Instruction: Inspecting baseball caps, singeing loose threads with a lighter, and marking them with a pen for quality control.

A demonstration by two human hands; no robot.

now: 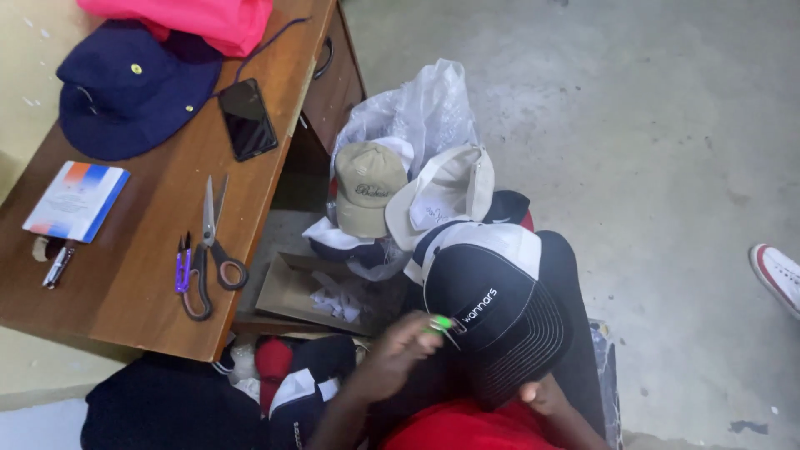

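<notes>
The wooden desk [150,275] filled the left of the view, its far edge cut off by the frame. On it lay a navy brimmed hat [125,92], a pink cloth [200,21] cropped at the top, a dark phone [247,119], a small white, orange and blue booklet [75,200], large scissors [210,250] and purple thread snips [182,265] just beside them.

Beside the desk, a clear plastic bag [425,104] stood slumped on the concrete floor [650,167], with a beige cap [367,187] and a white cap [446,196] at its mouth; what lay deeper inside was hard to make out. Below it, an open cardboard box [287,287] held scraps of white material [337,298]. More dark caps [304,392] sat heaped under the desk edge, partly hidden.

A black cap with white stitching [492,321] rested on the person's lap, near the bottom centre. The left hand [400,346] had its fingers closed on a small green object [440,323], touching the cap's front; the object was too blurred to identify. The right hand [542,392] gripped the cap's lower edge, its fingers mostly hidden beneath. Someone's white shoe [779,275] was cut off at the right.
</notes>
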